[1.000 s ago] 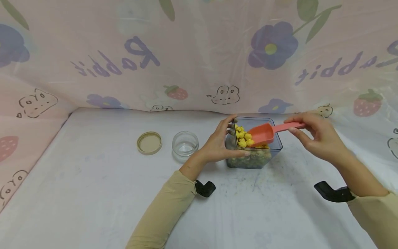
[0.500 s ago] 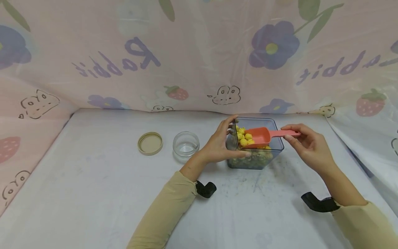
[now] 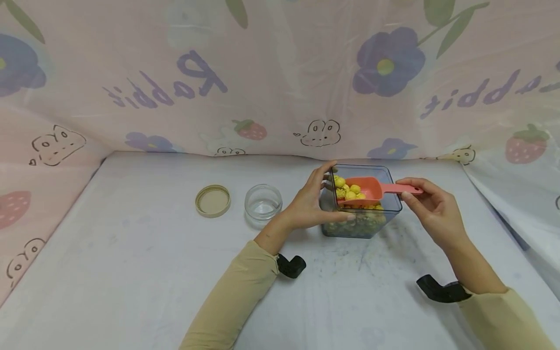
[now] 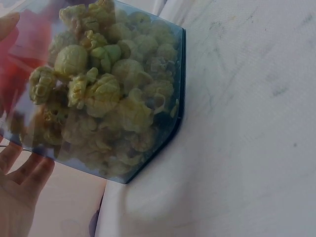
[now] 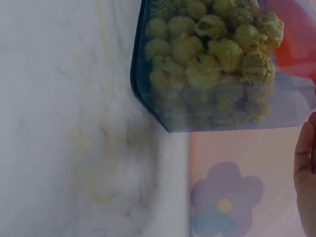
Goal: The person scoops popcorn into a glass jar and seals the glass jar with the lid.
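Note:
A clear bluish rectangular container (image 3: 385, 218) holds yellow popcorn (image 3: 345, 192), piled deepest toward its left side. My left hand (image 3: 308, 201) grips it near the rim, fingers behind the left wall and thumb along the front. In the left wrist view, popcorn (image 4: 103, 94) fills the lower part, and the fingers (image 4: 37, 173) press the wall. My right hand (image 3: 439, 206) pinches the handle of a coral-red scoop (image 3: 369, 187) between thumb and fingers. The scoop's bowl lies inside the container, with several popcorn pieces at its front edge. Through the wall, the right wrist view shows the red scoop (image 5: 296, 44).
An open glass jar (image 3: 263, 203) stands left of the container. Farther left lies a round beige lid (image 3: 212, 201), inner side up. A white cloth (image 3: 131, 272) covers the table. A printed curtain (image 3: 262, 87) hangs behind it.
My right hand has moved down and left, levelling the scoop and pushing its bowl further into the popcorn. More pieces sit at its front. The left hand keeps its grip on the container.

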A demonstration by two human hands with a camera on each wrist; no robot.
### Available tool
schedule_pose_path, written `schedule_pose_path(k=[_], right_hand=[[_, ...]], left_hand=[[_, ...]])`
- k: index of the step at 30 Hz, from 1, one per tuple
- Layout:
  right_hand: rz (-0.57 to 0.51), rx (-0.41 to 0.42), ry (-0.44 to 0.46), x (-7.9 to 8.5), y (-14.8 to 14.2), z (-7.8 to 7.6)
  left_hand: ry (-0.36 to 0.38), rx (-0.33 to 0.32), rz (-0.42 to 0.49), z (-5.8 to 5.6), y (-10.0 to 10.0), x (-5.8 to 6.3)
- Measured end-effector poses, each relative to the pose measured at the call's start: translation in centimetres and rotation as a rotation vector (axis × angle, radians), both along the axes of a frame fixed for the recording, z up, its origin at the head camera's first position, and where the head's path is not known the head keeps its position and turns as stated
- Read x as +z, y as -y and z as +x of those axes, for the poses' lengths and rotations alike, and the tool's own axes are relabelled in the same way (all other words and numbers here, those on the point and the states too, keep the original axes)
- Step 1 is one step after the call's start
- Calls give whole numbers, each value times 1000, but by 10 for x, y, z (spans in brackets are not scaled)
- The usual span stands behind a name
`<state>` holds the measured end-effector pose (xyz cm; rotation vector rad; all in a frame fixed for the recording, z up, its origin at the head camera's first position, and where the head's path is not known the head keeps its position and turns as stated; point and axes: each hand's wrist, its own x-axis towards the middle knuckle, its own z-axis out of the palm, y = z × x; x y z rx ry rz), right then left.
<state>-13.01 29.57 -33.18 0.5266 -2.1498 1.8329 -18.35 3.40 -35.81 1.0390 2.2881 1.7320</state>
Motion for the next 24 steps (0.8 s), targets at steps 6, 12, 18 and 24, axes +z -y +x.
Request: schedule_pose_path(k=[6, 12, 18, 24], right_hand=[[-13, -39, 24, -4, -1, 3], [-56, -65, 64, -6, 0, 5], [-105, -75, 68, -10, 0, 6], [-255, -14, 18, -10, 3, 4]], left_hand=[[4, 15, -18, 1, 0, 1], [11, 23, -38, 1, 0, 1], [25, 14, -46, 1, 0, 1], [26, 15, -56, 0, 1, 2]])
